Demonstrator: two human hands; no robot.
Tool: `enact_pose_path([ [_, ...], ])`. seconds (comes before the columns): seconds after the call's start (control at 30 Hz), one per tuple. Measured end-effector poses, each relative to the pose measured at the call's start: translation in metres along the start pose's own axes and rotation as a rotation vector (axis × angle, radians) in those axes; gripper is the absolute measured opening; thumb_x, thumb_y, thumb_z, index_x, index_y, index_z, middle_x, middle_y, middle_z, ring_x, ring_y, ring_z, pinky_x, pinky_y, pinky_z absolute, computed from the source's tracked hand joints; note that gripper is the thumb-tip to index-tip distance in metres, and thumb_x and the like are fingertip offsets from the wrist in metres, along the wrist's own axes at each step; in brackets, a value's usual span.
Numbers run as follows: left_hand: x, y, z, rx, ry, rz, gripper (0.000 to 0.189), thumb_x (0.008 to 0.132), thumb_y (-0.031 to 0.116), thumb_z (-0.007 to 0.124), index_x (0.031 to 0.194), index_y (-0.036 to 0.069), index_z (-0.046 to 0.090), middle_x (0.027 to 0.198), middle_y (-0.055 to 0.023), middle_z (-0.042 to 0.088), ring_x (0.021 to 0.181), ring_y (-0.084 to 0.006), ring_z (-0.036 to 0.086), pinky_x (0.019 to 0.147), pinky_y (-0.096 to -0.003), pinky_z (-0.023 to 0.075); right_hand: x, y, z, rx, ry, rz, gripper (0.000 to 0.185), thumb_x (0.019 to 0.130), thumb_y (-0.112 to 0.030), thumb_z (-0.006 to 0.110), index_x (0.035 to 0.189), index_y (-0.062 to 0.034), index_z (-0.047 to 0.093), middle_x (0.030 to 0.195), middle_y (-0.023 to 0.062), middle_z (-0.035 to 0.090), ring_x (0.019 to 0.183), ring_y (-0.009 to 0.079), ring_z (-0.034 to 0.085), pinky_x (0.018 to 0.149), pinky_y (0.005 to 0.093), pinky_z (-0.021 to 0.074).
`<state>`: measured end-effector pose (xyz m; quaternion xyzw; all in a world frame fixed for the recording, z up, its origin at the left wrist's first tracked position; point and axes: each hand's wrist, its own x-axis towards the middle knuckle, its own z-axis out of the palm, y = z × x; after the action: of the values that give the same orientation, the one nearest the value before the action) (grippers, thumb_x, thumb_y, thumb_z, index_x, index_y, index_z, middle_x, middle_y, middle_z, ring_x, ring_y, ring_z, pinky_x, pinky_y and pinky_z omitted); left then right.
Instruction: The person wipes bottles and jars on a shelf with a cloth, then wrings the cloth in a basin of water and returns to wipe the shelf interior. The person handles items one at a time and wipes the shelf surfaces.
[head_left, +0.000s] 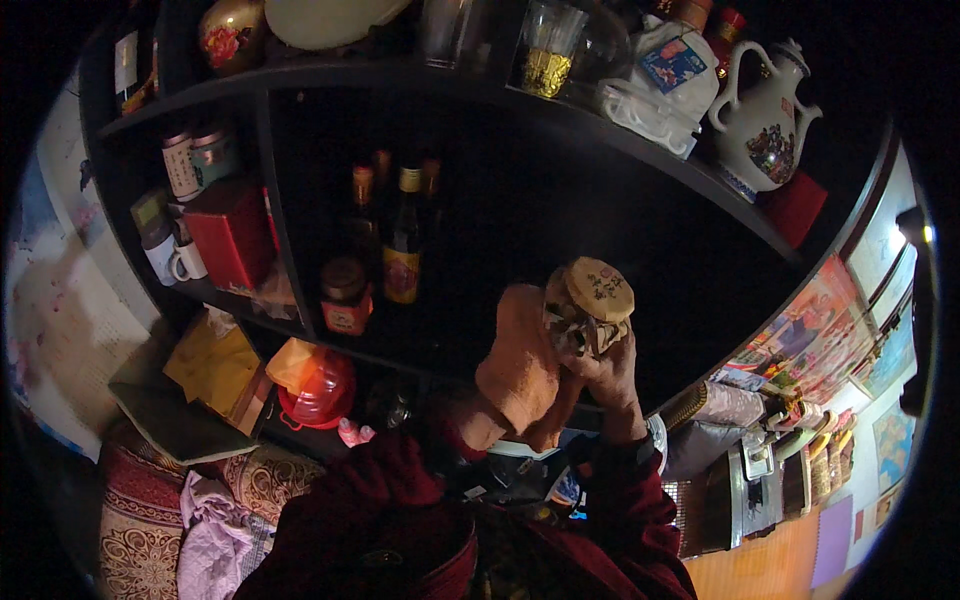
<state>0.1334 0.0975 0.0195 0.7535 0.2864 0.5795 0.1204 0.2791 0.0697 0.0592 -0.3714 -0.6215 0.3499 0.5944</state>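
Observation:
A jar (598, 291) with a round tan lid, which bears writing, is held up in front of the dark shelf. My right hand (609, 379) grips its lower part from below and the right. Against the jar's left side lies an orange-brown cloth (517, 360), draped over my left hand (484, 429). The cloth hides most of that hand's fingers; only the part near the wrist shows. Crumpled patterned wrapping surrounds the jar under its lid.
Bottles (403, 247) and a red-labelled jar (346, 296) stand in the dark compartment to the left. A porcelain ewer (769, 127) and a drinking glass (551, 52) sit on the shelf above. A red box (231, 232) and a white mug (187, 260) fill the left compartment. Below is a red bowl (324, 394).

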Motion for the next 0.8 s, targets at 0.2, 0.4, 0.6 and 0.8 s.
enact_pose_path([
  [0.2,-0.007,0.015,-0.006,-0.308,-0.13,-0.116,0.069,0.085,0.025,0.068,0.138,0.002,0.032,0.131,-0.0162,0.045,0.12,-0.0311,0.046,0.104,-0.0427,0.035,-0.005,0.011,0.01,0.074,0.092,0.038,0.087,0.063,-0.025,0.091,0.132,0.0004,0.044,0.124,0.0113,0.06,0.112,0.0214,0.06,0.099,0.0366,0.0482],
  [0.4,0.01,0.028,-0.025,0.038,-0.01,0.037,0.074,0.071,0.035,0.072,0.131,0.001,0.044,0.13,-0.0166,0.047,0.116,-0.0376,0.047,0.1,-0.0468,0.037,-0.013,0.008,0.017,-0.009,0.165,-0.014,0.091,0.064,-0.035,0.092,0.132,0.0006,0.043,0.126,0.0127,0.059,0.112,0.0228,0.06,0.099,0.0374,0.0484],
  [0.6,0.018,0.03,-0.035,0.115,0.005,0.018,0.06,0.076,0.029,0.071,0.124,-0.001,0.049,0.121,-0.0183,0.053,0.107,-0.0349,0.053,0.09,-0.0449,0.043,-0.015,0.001,0.017,-0.185,0.153,-0.066,0.097,0.062,-0.041,0.092,0.134,0.0005,0.043,0.124,0.014,0.061,0.111,0.0241,0.062,0.098,0.0375,0.0494],
  [0.8,0.008,0.018,-0.044,-0.1,-0.056,-0.005,0.066,0.08,0.024,0.07,0.133,0.0,0.039,0.128,-0.0183,0.05,0.114,-0.033,0.052,0.097,-0.0455,0.0425,-0.013,0.0,0.01,-0.197,0.04,-0.002,0.095,0.061,-0.033,0.09,0.136,0.0,0.042,0.123,0.0118,0.061,0.112,0.0215,0.061,0.098,0.0358,0.0487],
])
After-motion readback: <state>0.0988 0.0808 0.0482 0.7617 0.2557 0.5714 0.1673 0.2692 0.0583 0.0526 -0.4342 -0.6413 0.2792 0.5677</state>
